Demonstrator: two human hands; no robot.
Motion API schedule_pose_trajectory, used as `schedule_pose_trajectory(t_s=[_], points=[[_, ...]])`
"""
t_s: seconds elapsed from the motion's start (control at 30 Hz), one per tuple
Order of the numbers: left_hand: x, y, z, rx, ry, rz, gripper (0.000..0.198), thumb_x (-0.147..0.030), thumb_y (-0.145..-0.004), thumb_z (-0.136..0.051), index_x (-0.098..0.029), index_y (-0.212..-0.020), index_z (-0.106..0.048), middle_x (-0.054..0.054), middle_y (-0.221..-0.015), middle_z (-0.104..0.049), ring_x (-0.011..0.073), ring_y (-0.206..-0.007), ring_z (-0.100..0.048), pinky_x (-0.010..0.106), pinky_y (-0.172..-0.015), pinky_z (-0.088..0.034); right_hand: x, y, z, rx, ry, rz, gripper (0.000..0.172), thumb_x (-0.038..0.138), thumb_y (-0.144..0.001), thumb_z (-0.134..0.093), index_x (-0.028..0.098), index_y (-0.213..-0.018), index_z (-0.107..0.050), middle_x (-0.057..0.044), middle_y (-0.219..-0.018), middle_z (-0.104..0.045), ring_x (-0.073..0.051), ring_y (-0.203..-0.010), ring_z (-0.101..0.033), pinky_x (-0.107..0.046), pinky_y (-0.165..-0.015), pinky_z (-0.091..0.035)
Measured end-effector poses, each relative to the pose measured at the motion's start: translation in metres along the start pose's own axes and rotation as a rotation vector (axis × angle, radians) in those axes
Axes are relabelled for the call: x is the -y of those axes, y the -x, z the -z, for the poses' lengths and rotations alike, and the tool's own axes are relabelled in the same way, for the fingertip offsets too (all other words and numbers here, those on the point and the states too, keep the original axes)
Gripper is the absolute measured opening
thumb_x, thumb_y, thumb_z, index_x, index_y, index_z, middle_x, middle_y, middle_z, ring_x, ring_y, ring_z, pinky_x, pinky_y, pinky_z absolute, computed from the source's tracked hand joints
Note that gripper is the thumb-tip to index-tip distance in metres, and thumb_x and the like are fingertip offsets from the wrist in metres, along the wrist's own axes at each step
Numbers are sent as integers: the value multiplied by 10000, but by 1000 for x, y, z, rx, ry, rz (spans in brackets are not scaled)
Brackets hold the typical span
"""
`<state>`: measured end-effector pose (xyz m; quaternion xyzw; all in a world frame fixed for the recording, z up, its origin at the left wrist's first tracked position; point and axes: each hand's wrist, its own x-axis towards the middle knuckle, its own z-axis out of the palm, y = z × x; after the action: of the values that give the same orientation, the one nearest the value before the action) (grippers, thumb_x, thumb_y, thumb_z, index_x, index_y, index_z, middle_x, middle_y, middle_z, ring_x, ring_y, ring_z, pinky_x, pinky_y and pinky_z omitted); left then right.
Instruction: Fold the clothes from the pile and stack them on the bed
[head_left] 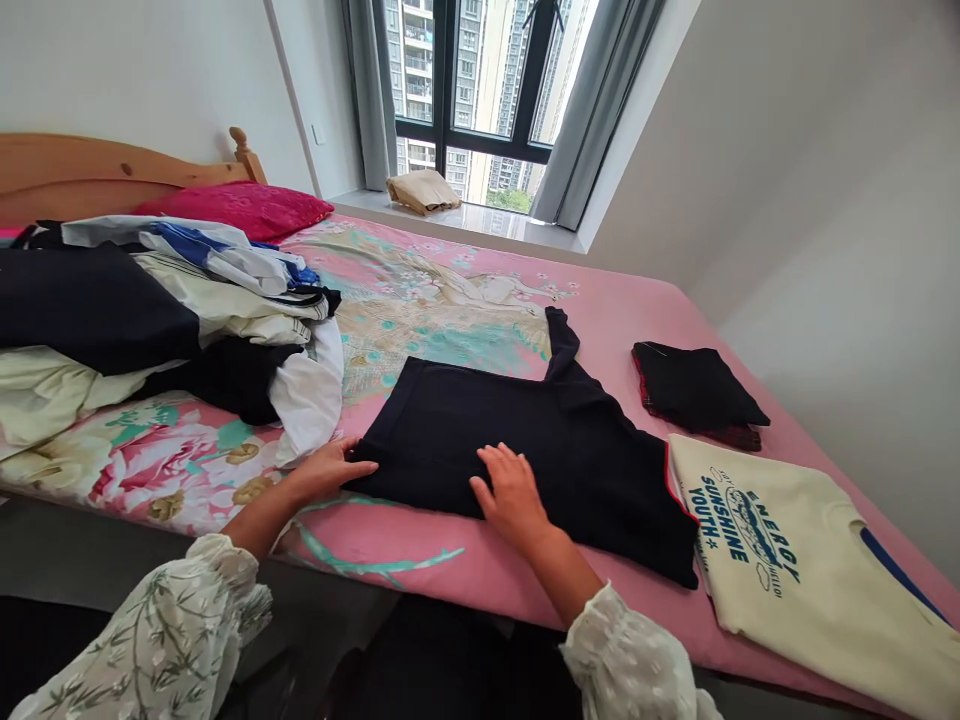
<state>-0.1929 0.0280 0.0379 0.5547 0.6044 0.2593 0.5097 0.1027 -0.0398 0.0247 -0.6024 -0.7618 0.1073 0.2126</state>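
Note:
A black long-sleeved top [517,430] lies spread sideways on the bed, its hem to the left and its red-edged neck to the right. One sleeve sticks out toward the window; the other does not show. At the near corner of the hem, my left hand [330,470] has the cloth between its thumb and fingers. My right hand [517,500] rests flat on the near side of the top, fingers stretched out and holding nothing. Just beyond the neck is a folded cream T-shirt [795,550] with blue lettering, close against the black top.
Loose clothes [150,310] are heaped on the bed at left. A folded black garment [697,388] lies at right near the wall. Behind are a red pillow [244,208], a wooden headboard [112,165] and a brown paper bag [424,190] on the windowsill.

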Motion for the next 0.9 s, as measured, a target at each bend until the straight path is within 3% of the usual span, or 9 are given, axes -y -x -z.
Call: schedule_pose_trajectory(t_s=[0.1, 0.17, 0.3, 0.37, 0.43, 0.5, 0.6, 0.8, 0.9], points=[[-1, 3, 1, -23, -191, -33, 452, -344, -550, -718, -190, -964, -622, 30, -834, -682, 253, -831, -634, 336, -734, -504, -23, -6, 14, 98, 124, -81, 257, 324, -871, -501, 197, -1051, -632, -90, -1016, -663, -256, -1015, -571, -467, -940, -382], [-3, 5, -2, -101, -388, -85, 521, -295, -566, -691, -163, -1062, -601, 68, -933, -676, 283, -915, -621, 376, -805, -494, -27, -7, 17, 145, 160, -87, 188, 332, -850, -534, 203, -918, -654, -70, -909, -666, -250, -938, -583, -448, -891, -407], [-9, 24, -32, -319, -711, -459, 546, -205, -715, -559, -193, -1260, -516, 105, -1298, -549, 281, -1235, -461, 432, -1057, -332, -6, -2, 4, 17, 103, -36, 217, 230, -841, -523, 190, -1039, -603, -80, -1075, -638, -231, -1064, -543, -471, -1018, -321], [-7, 38, -57, -222, -795, -685, 498, -220, -816, -470, -239, -1314, -483, 69, -1404, -468, 245, -1328, -368, 430, -1118, -242, 9, 6, -9, -37, 37, 54, 291, 215, -866, -476, 190, -1143, -563, -87, -1222, -585, -219, -1197, -473, -470, -1084, -251], [4, 49, -82, -75, -862, -785, 504, -306, -862, -450, -251, -1363, -434, 66, -1450, -412, 246, -1362, -318, 452, -1136, -191, 20, 19, -22, -20, 11, 128, 366, 263, -895, -443, 189, -1247, -512, -94, -1346, -502, -225, -1302, -375, -484, -1106, -222], [19, 54, -98, -12, -923, -783, 570, -414, -866, -452, -248, -1405, -371, 81, -1471, -370, 270, -1371, -297, 498, -1129, -171, 23, 35, -31, 25, 23, 164, 479, 367, -911, -434, 175, -1349, -424, -106, -1434, -400, -249, -1356, -293, -513, -1112, -204], [35, 49, -105, -19, -984, -725, 592, -492, -865, -423, -262, -1408, -363, 74, -1487, -334, 283, -1370, -297, 527, -1106, -196, 11, 61, -30, 54, 42, 163, 610, 483, -906, -424, 156, -1412, -334, -106, -1485, -308, -258, -1386, -226, -513, -1125, -180], [20, 32, -109, -133, -1040, -596, 455, -508, -844, -430, -310, -1222, -587, 52, -1404, -476, 261, -1286, -434, 468, -1061, -295, -45, 99, 10, -145, 93, -13, 403, 303, -924, -403, 166, -1292, -492, -86, -1373, -483, -220, -1351, -312, -482, -1126, -204], [19, 32, -117, -223, -1090, -615, 523, -522, -814, -455, -300, -1280, -540, 79, -1444, -418, 287, -1315, -389, 494, -1065, -272, -84, 124, 33, -259, 158, -57, 368, 245, -909, -408, 175, -1251, -523, -89, -1329, -525, -218, -1327, -353, -486, -1113, -230]])
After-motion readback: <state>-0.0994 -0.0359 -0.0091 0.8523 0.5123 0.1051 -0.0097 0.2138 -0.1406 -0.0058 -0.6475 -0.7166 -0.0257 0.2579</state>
